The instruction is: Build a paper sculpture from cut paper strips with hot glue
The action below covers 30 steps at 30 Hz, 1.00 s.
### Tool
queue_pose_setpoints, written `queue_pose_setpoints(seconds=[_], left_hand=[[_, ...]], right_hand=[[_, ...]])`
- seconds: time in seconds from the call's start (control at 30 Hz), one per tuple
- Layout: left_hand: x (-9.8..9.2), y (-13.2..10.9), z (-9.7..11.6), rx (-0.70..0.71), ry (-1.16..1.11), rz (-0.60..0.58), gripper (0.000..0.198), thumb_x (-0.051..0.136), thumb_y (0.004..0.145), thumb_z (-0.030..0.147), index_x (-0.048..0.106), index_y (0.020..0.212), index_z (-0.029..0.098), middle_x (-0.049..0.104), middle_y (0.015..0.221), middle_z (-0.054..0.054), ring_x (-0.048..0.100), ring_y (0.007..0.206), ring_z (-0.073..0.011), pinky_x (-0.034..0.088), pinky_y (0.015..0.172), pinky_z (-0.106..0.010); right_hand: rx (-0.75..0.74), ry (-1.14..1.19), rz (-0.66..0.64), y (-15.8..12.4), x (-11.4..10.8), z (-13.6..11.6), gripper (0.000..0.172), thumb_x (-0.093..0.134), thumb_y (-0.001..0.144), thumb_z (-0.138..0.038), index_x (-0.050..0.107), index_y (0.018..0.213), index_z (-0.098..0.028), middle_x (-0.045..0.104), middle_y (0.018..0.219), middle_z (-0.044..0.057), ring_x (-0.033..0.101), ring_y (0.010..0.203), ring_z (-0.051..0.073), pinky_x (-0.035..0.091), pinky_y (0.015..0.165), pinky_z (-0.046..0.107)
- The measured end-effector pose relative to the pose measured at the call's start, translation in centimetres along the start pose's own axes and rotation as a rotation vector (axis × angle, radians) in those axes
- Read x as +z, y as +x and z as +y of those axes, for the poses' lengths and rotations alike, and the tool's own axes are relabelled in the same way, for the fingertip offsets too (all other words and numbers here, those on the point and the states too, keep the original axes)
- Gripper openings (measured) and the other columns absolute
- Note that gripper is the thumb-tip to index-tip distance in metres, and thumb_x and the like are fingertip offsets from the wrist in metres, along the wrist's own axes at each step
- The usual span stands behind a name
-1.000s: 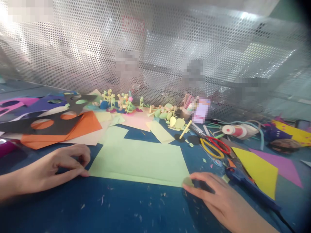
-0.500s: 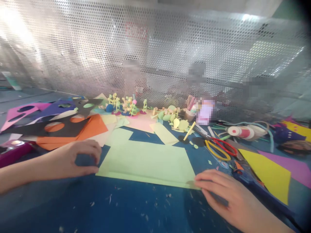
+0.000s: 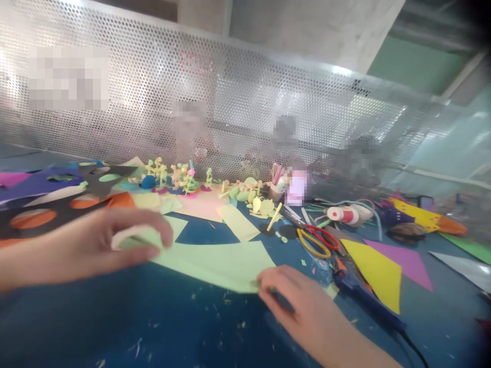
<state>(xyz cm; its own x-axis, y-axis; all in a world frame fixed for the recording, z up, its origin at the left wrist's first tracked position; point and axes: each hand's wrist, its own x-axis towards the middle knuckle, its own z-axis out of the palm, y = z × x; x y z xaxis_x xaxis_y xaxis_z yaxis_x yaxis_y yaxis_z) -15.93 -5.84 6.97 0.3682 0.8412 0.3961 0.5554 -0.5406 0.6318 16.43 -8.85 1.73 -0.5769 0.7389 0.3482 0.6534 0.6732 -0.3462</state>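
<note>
A pale green sheet of paper (image 3: pixel 226 260) lies on the blue table in front of me, its near edge folded into a narrow strip. My right hand (image 3: pixel 307 312) pinches the sheet's near right corner between thumb and fingers. At the left end, my left hand (image 3: pixel 92 245) is slightly blurred and held just over the paper. Its thumb and curled fingers stand apart with a gap between them, so it is open. Another pale green piece (image 3: pixel 177 227) shows behind the sheet.
To the right are scissors with yellow and red handles (image 3: pixel 314 243), a blue corded tool like a glue gun (image 3: pixel 368 301), and yellow paper (image 3: pixel 378 271). Small paper figures (image 3: pixel 187 179) stand at the back. Black paper with holes (image 3: pixel 61 204) lies left. A perforated metal screen (image 3: pixel 238 102) rises behind.
The view has turned right, so things sit further left. My left hand has risen slightly off the sheet's left corner. My right hand still grips the right corner.
</note>
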Motion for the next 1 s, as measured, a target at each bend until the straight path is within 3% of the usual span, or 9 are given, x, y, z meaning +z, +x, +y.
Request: queue_pose_setpoints(seconds=[0.07, 0.17, 0.23, 0.33, 0.43, 0.57, 0.67, 0.83, 1.0], left_hand=[[-1.7, 2.6, 0.2, 0.077, -0.414, 0.085, 0.044, 0.048, 0.074, 0.06, 0.066, 0.094, 0.025, 0.068, 0.093, -0.002, 0.061, 0.085, -0.0253, 0.05, 0.067, -0.031], [-1.9, 5.6, 0.0, -0.066, -0.81, 0.078, 0.06, 0.029, 0.079, 0.067, 0.051, 0.119, 0.028, 0.062, 0.114, -0.003, 0.058, 0.1, -0.0265, 0.048, 0.081, -0.037], [0.0, 6.6, -0.2, -0.194, -0.948, -0.089, 0.066, 0.02, 0.084, 0.063, 0.041, 0.129, 0.021, 0.055, 0.125, -0.007, 0.05, 0.113, -0.0246, 0.039, 0.094, -0.038], [3.8, 7.0, -0.1, -0.31, -1.066, -0.274, 0.063, 0.028, 0.082, 0.062, 0.043, 0.128, 0.022, 0.055, 0.125, -0.01, 0.054, 0.11, -0.0259, 0.042, 0.091, -0.037], [6.6, 6.7, 0.1, -0.406, -1.094, -0.341, 0.067, 0.031, 0.078, 0.067, 0.044, 0.127, 0.024, 0.058, 0.12, -0.01, 0.058, 0.103, -0.0272, 0.045, 0.085, -0.038], [8.4, 5.5, -0.3, -0.507, -1.045, -0.371, 0.057, 0.048, 0.08, 0.051, 0.038, 0.13, 0.027, 0.06, 0.118, -0.009, 0.058, 0.104, -0.0264, 0.046, 0.085, -0.038], [9.4, 4.6, -0.8, -0.538, -1.037, -0.374, 0.058, 0.057, 0.079, 0.038, 0.034, 0.132, 0.029, 0.058, 0.121, -0.008, 0.057, 0.106, -0.0265, 0.046, 0.086, -0.038], [10.4, 3.8, -1.1, -0.541, -1.16, -0.424, 0.057, 0.056, 0.081, 0.032, 0.032, 0.132, 0.03, 0.058, 0.121, -0.006, 0.056, 0.108, -0.0262, 0.044, 0.089, -0.039], [10.3, 3.5, -1.0, -0.54, -1.145, -0.465, 0.054, 0.057, 0.08, 0.03, 0.037, 0.13, 0.032, 0.06, 0.118, -0.006, 0.058, 0.104, -0.0278, 0.047, 0.083, -0.04]], right_hand=[[0.128, 0.048, 0.14, 0.3, -2.2, -0.2, 0.007, 0.045, 0.087, -0.025, 0.051, 0.087, -0.023, 0.061, 0.083, 0.0, 0.058, 0.073, 0.012, 0.047, 0.064, 0.022], [0.355, 0.194, 0.373, 0.9, -4.9, 0.0, 0.013, 0.045, 0.086, -0.037, 0.049, 0.083, -0.024, 0.054, 0.063, -0.004, 0.052, 0.052, 0.011, 0.04, 0.043, 0.018], [0.481, 0.359, 0.424, 1.2, -5.5, 0.4, 0.02, 0.045, 0.084, -0.044, 0.05, 0.085, -0.024, 0.052, 0.059, -0.004, 0.05, 0.05, 0.012, 0.037, 0.04, 0.018], [0.655, 0.619, 0.384, 1.3, -4.1, 1.2, 0.029, 0.045, 0.081, -0.052, 0.051, 0.089, -0.025, 0.055, 0.063, -0.002, 0.055, 0.058, 0.016, 0.043, 0.047, 0.021], [0.785, 0.678, 0.354, 0.7, -1.6, 2.0, 0.031, 0.046, 0.079, -0.055, 0.051, 0.085, -0.025, 0.055, 0.064, -0.002, 0.055, 0.062, 0.017, 0.044, 0.052, 0.023], [0.811, 0.72, 0.208, -0.4, 0.1, 1.9, 0.029, 0.054, 0.075, -0.053, 0.051, 0.073, -0.024, 0.051, 0.055, -0.005, 0.049, 0.053, 0.012, 0.04, 0.047, 0.019], [0.833, 1.009, 0.121, -0.1, -0.3, 1.6, 0.029, 0.058, 0.073, -0.051, 0.053, 0.075, -0.023, 0.056, 0.061, -0.004, 0.054, 0.057, 0.012, 0.043, 0.051, 0.02], [0.814, 1.372, 0.11, 2.1, -0.7, 3.1, 0.035, 0.051, 0.08, -0.049, 0.057, 0.094, -0.018, 0.064, 0.071, 0.002, 0.061, 0.064, 0.013, 0.046, 0.062, 0.024], [0.742, 1.224, 0.222, 3.4, 0.3, 5.1, 0.028, 0.059, 0.076, -0.046, 0.057, 0.085, -0.019, 0.061, 0.072, -0.001, 0.057, 0.063, 0.012, 0.044, 0.056, 0.021]])
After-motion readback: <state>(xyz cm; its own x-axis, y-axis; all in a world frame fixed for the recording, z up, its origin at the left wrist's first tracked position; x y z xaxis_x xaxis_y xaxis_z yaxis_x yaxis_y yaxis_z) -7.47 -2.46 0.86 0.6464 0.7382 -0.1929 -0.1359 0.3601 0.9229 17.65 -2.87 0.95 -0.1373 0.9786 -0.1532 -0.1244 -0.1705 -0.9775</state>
